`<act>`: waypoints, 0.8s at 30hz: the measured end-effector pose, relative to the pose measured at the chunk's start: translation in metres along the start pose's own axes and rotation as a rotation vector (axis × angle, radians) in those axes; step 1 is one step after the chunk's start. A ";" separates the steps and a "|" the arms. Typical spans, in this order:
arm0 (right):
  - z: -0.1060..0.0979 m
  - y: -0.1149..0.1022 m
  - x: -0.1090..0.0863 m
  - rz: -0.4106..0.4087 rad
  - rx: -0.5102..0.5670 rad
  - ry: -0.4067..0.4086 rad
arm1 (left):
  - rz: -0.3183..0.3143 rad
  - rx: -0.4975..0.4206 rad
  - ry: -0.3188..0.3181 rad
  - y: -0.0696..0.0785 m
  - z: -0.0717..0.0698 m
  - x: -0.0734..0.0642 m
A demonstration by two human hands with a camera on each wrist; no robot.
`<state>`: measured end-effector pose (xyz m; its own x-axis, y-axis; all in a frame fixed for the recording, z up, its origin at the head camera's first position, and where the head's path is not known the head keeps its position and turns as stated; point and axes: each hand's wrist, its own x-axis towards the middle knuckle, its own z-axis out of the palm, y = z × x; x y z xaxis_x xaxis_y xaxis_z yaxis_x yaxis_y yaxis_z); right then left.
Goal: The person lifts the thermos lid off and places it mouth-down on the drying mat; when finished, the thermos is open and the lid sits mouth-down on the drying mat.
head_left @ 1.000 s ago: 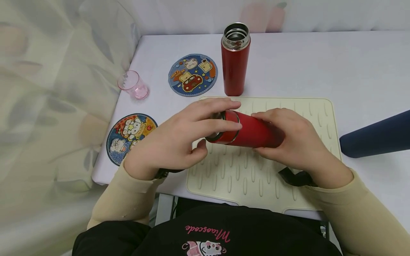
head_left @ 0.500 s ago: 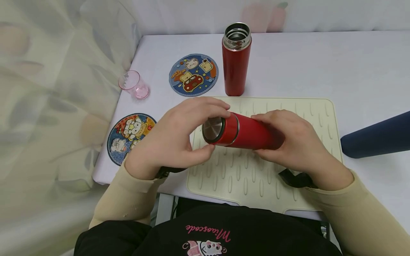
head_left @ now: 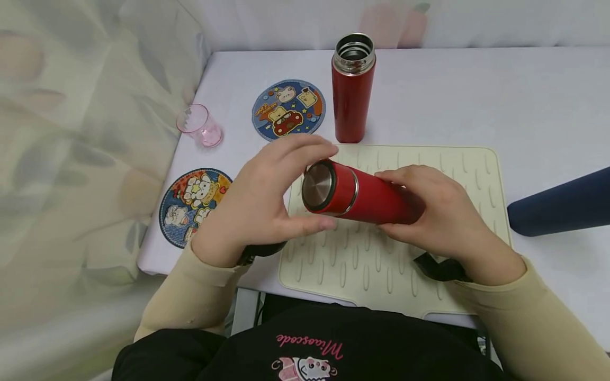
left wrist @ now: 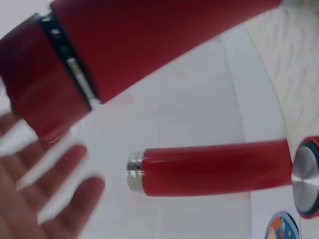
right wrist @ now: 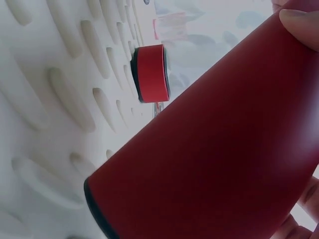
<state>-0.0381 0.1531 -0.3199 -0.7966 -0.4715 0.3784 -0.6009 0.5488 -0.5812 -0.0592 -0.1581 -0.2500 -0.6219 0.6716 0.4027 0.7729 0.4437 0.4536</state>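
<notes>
My right hand (head_left: 436, 209) grips the lower body of a red thermos (head_left: 376, 198), which is tilted over the cream mat (head_left: 371, 264) with its lid end toward the left. The lid (head_left: 340, 188), red with a steel top, sits on the thermos, a silver ring at the joint. Around that end, my left hand (head_left: 267, 201) is spread, fingers above and thumb below. In the left wrist view its fingers (left wrist: 75, 199) are straight and stand just off the lid. A loose red lid (right wrist: 152, 73) lies on the mat, hidden in the head view.
Behind the mat stands a second red thermos (head_left: 351, 106), upright and lidless. Two round cartoon coasters (head_left: 288, 108) and a pink clear cup (head_left: 200, 126) are on the left. A dark blue thermos-like cylinder (head_left: 562, 203) is at the right.
My left hand's fingers have gone from lying over the lid end to bending at it, then spreading apart from it. The right hand keeps its grip on the thermos.
</notes>
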 end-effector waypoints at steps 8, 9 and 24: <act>-0.001 0.002 -0.002 -0.012 -0.002 0.013 | 0.212 -0.183 -0.044 0.002 0.008 0.002; -0.001 0.002 -0.002 -0.014 -0.004 0.012 | 0.214 -0.175 -0.041 0.002 0.009 0.003; -0.002 0.001 -0.004 -0.016 -0.012 0.018 | 0.039 -0.089 0.030 0.005 0.008 0.004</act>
<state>-0.0358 0.1563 -0.3205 -0.7877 -0.4682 0.4004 -0.6144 0.5494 -0.5663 -0.0568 -0.1488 -0.2528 -0.5960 0.6688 0.4443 0.7833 0.3625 0.5050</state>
